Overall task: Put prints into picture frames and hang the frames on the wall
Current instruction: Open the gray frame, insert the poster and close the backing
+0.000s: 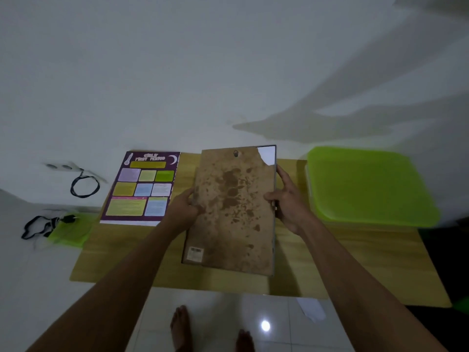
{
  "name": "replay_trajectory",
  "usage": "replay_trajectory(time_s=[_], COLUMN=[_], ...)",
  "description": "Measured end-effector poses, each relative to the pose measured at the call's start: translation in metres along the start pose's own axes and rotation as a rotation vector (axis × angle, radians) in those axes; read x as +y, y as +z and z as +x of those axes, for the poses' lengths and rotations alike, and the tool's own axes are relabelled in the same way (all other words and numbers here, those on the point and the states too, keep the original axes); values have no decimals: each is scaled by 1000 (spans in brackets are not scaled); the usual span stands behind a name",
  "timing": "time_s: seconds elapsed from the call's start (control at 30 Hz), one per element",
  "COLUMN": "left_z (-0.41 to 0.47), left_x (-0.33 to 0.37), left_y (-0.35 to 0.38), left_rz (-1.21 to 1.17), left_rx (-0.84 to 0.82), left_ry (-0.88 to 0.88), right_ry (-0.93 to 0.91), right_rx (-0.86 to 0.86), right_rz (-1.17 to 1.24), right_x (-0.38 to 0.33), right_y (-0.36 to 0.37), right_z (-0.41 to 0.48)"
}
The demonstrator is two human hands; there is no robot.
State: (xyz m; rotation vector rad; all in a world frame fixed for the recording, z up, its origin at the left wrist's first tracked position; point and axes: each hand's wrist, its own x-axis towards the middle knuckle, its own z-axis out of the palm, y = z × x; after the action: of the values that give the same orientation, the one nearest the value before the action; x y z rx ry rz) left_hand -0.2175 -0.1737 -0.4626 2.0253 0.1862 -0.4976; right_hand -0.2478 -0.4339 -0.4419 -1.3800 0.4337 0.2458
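Item 1. Picture frame (233, 212): held between both hands over the desk (342, 257), back towards the camera. The brown backing is heavily stained. There is a hanging notch (236, 153) at the far end and a barcode label (196, 252) at the near left corner. The backing's far right corner is torn away, showing a pale surface.

Item 2. Left hand (184, 208): grips the frame's left edge at mid-height, with the thumb on the backing and the fingers curled under.

Item 3. Right hand (289, 201): grips the right edge opposite, with the thumb on the backing and the fingers wrapped behind.

Item 4. Print (142, 189): purple with coloured panels, flat on the desk just left of the left hand.

Item 5. Green lid (368, 186): on the desk, right of the right hand.

Item 6. Small green tray (69, 231) and black cables (85, 186): well left of the left hand, off the desk.

Item 7. Bare feet (180, 326): on tiled floor, below the forearms.
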Motion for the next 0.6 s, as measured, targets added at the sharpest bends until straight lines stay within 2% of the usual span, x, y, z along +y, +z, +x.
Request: replay_trajectory(time_s=[0.27,0.6], left_z=[27,64], left_x=[-29,-57], left_y=[6,29], left_rz=[193,375], left_rx=[128,137], left_ry=[88,50], right_ry=[4,-42], right_rx=[132,270], right_rz=[-370,-676], right_x=[33,82], right_y=[10,16], right_z=[40,77])
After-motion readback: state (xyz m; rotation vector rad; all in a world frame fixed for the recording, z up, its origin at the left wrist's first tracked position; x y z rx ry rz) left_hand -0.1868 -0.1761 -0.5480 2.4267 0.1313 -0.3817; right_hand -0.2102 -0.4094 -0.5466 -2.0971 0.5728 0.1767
